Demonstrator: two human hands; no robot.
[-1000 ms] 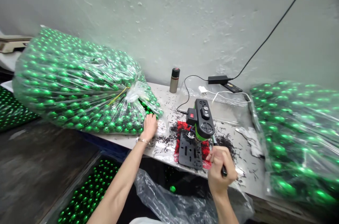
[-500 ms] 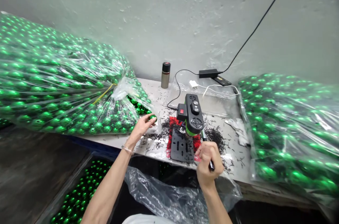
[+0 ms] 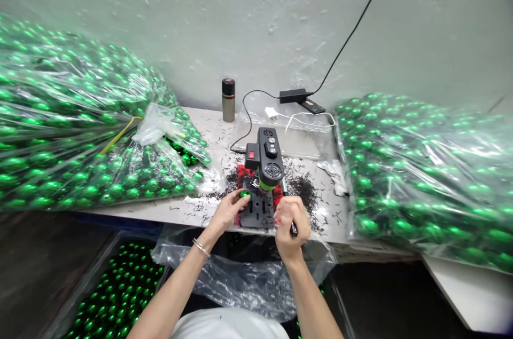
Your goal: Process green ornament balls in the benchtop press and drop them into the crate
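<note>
Between the fingertips of my left hand (image 3: 225, 214) is a shiny green ball (image 3: 245, 195), held over the left side of a slotted black base plate (image 3: 256, 217). My right hand (image 3: 294, 226) is wrapped around the black-ended lever (image 3: 294, 230) of a small bench drill press (image 3: 270, 153). The drill's black and green head stands above the plate. Its lower tip is hard to make out. Red material (image 3: 278, 196) shows under the plate, with dark shavings (image 3: 303, 190) scattered around it.
Clear bags of green balls lie left (image 3: 116, 168) and right (image 3: 401, 179). Behind the drill are a bottle (image 3: 228, 101), a power adapter (image 3: 293, 96) and cables. A white glove (image 3: 334, 176) lies right. Below the table edge are plastic sheeting (image 3: 248, 280) and a bin of balls (image 3: 112, 285).
My left hand has brought the green ball from the left bag's opening to the drill's base plate. My right hand keeps its hold on the lever. The view has shifted to the right.
</note>
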